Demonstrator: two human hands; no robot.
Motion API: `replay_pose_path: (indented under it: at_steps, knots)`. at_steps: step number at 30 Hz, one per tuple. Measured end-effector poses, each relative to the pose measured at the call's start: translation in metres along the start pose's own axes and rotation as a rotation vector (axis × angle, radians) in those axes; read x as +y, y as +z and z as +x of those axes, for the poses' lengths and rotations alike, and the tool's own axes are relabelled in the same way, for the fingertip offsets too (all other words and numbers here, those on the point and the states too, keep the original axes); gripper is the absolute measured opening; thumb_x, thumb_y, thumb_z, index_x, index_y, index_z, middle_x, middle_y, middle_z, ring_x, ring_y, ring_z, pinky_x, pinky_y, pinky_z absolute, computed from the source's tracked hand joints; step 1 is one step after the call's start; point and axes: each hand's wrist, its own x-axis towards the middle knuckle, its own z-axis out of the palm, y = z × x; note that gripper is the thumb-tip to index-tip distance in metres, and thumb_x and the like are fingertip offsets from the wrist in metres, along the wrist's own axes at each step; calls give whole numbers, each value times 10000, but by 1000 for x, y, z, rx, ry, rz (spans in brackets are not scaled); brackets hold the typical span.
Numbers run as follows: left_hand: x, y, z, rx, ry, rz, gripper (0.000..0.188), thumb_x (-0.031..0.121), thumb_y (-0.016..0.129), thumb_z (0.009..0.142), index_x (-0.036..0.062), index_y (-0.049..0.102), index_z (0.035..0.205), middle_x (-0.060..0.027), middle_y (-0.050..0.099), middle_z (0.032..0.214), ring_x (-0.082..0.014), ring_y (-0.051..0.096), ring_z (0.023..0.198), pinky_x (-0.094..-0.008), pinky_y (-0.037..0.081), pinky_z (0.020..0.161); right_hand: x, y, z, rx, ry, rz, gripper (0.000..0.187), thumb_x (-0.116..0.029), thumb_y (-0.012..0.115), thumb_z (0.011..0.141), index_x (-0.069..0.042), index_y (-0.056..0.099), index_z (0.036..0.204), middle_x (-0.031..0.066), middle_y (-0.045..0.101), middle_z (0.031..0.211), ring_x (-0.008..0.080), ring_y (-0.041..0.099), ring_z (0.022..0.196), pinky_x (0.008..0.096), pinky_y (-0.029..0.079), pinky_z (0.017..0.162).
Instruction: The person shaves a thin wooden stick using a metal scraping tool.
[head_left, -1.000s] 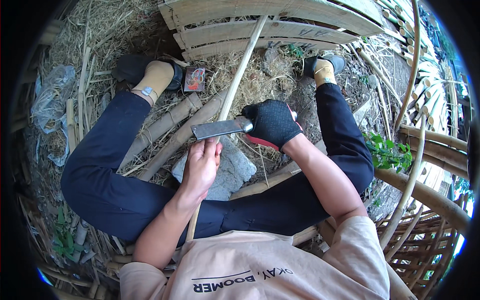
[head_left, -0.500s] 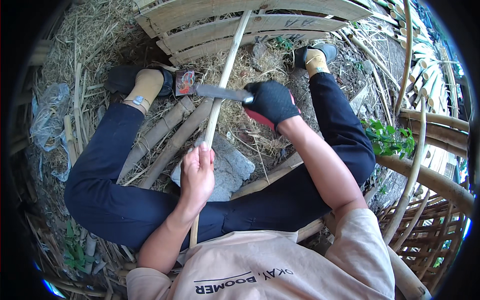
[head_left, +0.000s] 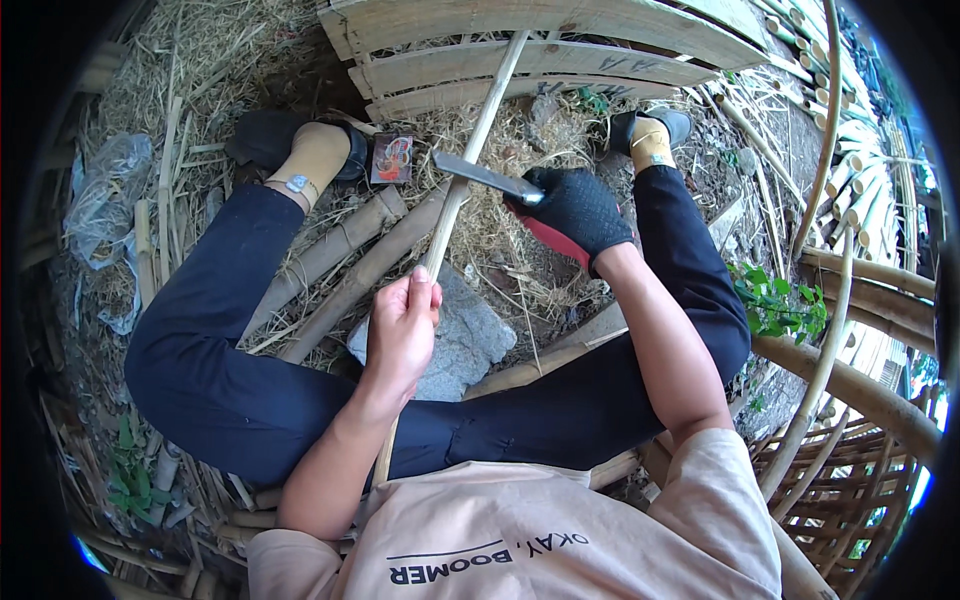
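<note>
From my feed, my right hand (head_left: 572,212) wears a black knit glove with a red cuff edge; my left hand (head_left: 402,330) is bare. I wear a pale beige short-sleeved shirt (head_left: 560,530) with dark lettering across the chest. Above the shirt, dark navy trousers (head_left: 230,370) cover both legs. Beyond the trousers, tan socks (head_left: 318,155) show at the ankles, each with a small pale mark, inside black slip-on shoes (head_left: 262,135).

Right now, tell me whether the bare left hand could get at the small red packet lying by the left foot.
Probably yes. The left hand grips the bamboo strip, so it must let go first; the red packet lies uncovered on straw ahead, nothing between them.
</note>
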Motion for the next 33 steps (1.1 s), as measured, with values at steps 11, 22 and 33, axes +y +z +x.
replay_pose_path:
  at_steps: [11, 22, 33]
  knots:
    - [-21, 2, 7, 103, 314, 434, 467, 301, 400, 1087, 12, 535, 746, -95, 484, 572, -210, 478, 508, -388, 388, 541, -22, 27, -19, -110, -226, -115, 203, -286, 669, 748, -157, 748, 883, 157, 715, 792, 361, 711, 795, 463, 568, 744]
    - [-11, 5, 1, 135, 348, 523, 455, 281, 396, 1082, 12, 541, 746, -131, 462, 557, -248, 489, 503, -412, 394, 548, -10, 28, -7, -21, -229, -199, 222, -286, 678, 725, -193, 760, 909, 118, 728, 793, 323, 726, 785, 437, 577, 721]
    - [-11, 4, -10, 97, 334, 525, 413, 242, 403, 1076, 20, 535, 753, -123, 466, 556, -253, 500, 501, -412, 384, 541, 16, 5, 11, 141, 31, -79, 241, -323, 668, 809, -170, 763, 969, 157, 729, 848, 357, 715, 820, 451, 571, 767]
